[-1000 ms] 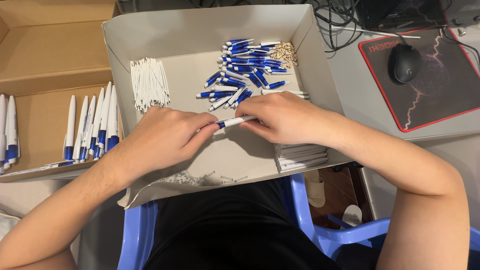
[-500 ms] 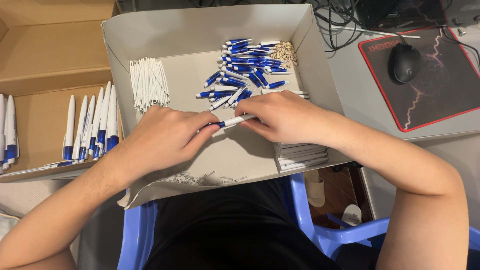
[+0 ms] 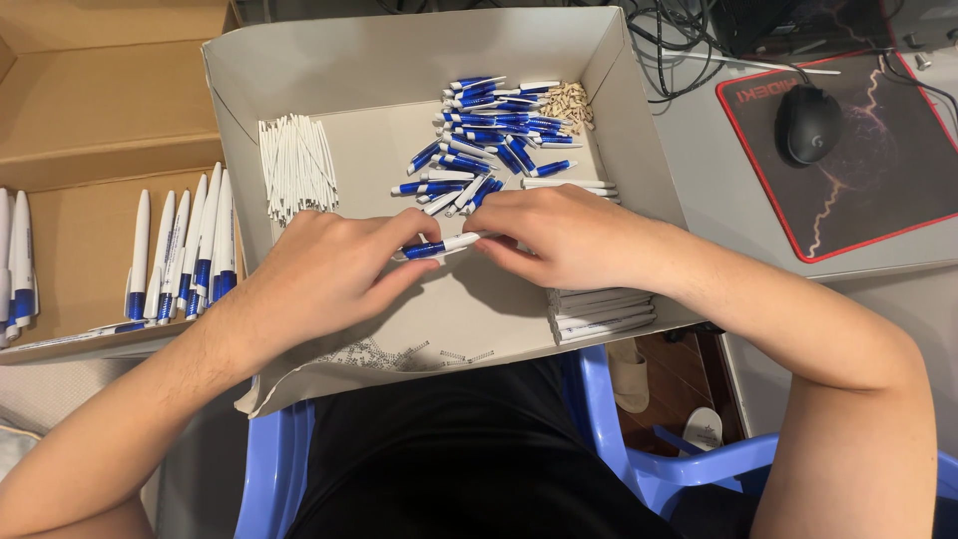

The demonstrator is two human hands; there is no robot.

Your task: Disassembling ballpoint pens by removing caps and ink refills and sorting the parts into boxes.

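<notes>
From above, the left hand (image 3: 329, 274) and right hand (image 3: 564, 240) meet over the grey tray (image 3: 639, 150), both pinching one blue-and-white pen (image 3: 439, 246) held level between them. Best to keep the two halves in line while pressing. Loose blue parts (image 3: 489, 140) lie just beyond the hands, white tubes (image 3: 294, 165) beyond the left.

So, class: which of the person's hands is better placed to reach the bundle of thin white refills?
Probably the left hand. It pinches the blue-and-white pen just below the white refills, at the grey tray's left side. The right hand would have to cross over.
</notes>
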